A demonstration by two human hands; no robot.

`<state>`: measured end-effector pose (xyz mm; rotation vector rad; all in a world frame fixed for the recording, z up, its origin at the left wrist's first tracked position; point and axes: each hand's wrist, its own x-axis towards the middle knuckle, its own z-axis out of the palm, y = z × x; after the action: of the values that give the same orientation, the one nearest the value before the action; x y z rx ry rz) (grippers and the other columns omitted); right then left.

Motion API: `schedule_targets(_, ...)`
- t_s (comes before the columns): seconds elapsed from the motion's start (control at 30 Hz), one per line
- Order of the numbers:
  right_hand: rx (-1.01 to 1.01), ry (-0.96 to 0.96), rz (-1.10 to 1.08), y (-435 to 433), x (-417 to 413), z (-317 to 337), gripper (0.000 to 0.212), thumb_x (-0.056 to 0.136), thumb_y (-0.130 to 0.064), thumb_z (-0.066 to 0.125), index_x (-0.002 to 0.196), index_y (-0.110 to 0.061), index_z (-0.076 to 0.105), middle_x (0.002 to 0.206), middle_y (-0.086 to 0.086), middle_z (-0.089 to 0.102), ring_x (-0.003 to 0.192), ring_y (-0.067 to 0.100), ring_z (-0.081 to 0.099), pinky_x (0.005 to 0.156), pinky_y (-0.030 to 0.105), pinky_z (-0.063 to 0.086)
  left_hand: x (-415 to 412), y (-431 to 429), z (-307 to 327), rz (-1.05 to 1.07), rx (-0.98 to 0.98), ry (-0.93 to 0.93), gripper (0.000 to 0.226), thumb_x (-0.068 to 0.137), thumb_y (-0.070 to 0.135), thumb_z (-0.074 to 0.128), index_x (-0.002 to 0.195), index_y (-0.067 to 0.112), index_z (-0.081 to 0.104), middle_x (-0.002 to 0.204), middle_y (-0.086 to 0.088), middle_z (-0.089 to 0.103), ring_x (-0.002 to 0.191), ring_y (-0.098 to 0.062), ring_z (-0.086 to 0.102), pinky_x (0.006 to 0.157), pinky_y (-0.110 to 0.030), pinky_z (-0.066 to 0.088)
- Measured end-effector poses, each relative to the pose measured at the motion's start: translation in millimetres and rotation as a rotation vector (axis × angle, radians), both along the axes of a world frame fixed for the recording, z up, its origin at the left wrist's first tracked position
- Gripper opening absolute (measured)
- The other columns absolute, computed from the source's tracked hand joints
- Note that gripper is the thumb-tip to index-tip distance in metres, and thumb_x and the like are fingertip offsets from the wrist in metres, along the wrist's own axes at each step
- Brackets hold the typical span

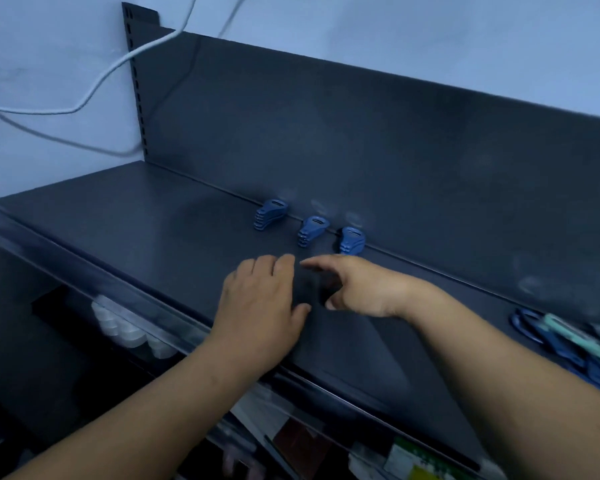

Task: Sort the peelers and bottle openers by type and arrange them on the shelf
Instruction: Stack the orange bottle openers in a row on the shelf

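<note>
Stacks of flat blue slotted tools line the shelf back

At the right edge the heap of tools is blurred and cut off; we cannot tell peelers from openers. Shadow between our left hand and right hand hides anything there.

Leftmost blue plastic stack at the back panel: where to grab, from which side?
Probably take the leftmost stack of blue plastic pieces from the front, pinching across its two flanks near the front end. The dark metal back panel blocks its slotted rear end, and the middle blue stack stands clear to its right.
</note>
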<state>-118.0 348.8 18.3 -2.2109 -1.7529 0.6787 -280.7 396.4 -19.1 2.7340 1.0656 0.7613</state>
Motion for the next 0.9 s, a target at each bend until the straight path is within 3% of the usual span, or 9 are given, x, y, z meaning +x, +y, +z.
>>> schedule_targets(0.1,0.032,-0.003,-0.037,-34.4,18.5,3.7,0.069,0.078,0.0,0.067,0.139,-0.026,0.046,0.128,-0.001,0.058,0.115,0.016,0.056,0.099,0.031,0.046,19.6,-16.3,6.2,-0.172,-0.06,0.008,0.061,0.089,0.049,0.052,0.141,0.023,0.033,0.138,0.001,0.041,0.127,-0.02,0.036,0.105,-0.032,0.03)
schedule_targets(0.27,0.057,0.025,-0.11,-112.2,50.1,10.6,0.063,0.078,0.003,0.068,0.135,-0.02,0.052,0.129,-0.006,0.056,0.111,0.005,0.052,0.093,0.016,0.04,57.3,-59.8,10.6,-0.395,-0.262,0.065,0.062,0.085,0.049,0.06,0.139,0.028,0.04,0.136,0.004,0.046,0.127,-0.016,0.039,0.103,-0.028,0.034)
schedule_targets(0.4,0.018,-0.002,-0.196,-179.3,76.0,11.5,0.062,0.082,-0.005,0.07,0.137,-0.023,0.049,0.128,-0.009,0.055,0.116,0.009,0.052,0.092,0.018,0.041,85.7,-101.7,9.9,-0.527,-0.423,0.17,0.069,0.079,0.049,0.069,0.14,0.031,0.042,0.144,0.005,0.041,0.136,-0.012,0.033,0.109,-0.026,0.03)
schedule_targets(0.6,-0.038,-0.009,-0.261,-240.2,93.1,4.9,0.06,0.08,-0.02,0.076,0.134,-0.027,0.051,0.121,-0.015,0.056,0.109,0.002,0.052,0.093,0.016,0.038,108.5,-139.2,8.8,-0.492,-0.448,0.329,0.063,0.08,0.054,0.063,0.134,0.025,0.047,0.133,0.002,0.048,0.128,-0.022,0.039,0.104,-0.033,0.035)
schedule_targets(0.73,-0.078,0.029,-0.254,-256.8,93.7,0.1,0.053,0.071,-0.03,0.08,0.119,-0.035,0.058,0.106,-0.014,0.065,0.099,0.008,0.062,0.096,0.031,0.048,115.1,-153.6,10.7,-0.398,-0.423,0.435,0.077,0.076,0.067,0.057,0.139,0.026,0.04,0.138,0.001,0.045,0.129,-0.023,0.034,0.106,-0.036,0.033)
schedule_targets(0.9,-0.133,-0.106,-0.268,-262.5,90.9,-4.9,0.068,0.068,-0.034,0.082,0.127,-0.037,0.049,0.121,-0.01,0.053,0.109,0.011,0.053,0.096,0.028,0.044,117.4,-165.0,13.5,-0.383,-0.417,0.439,0.075,0.073,0.059,0.067,0.136,0.027,0.041,0.135,0.003,0.046,0.127,-0.021,0.033,0.104,-0.035,0.033)
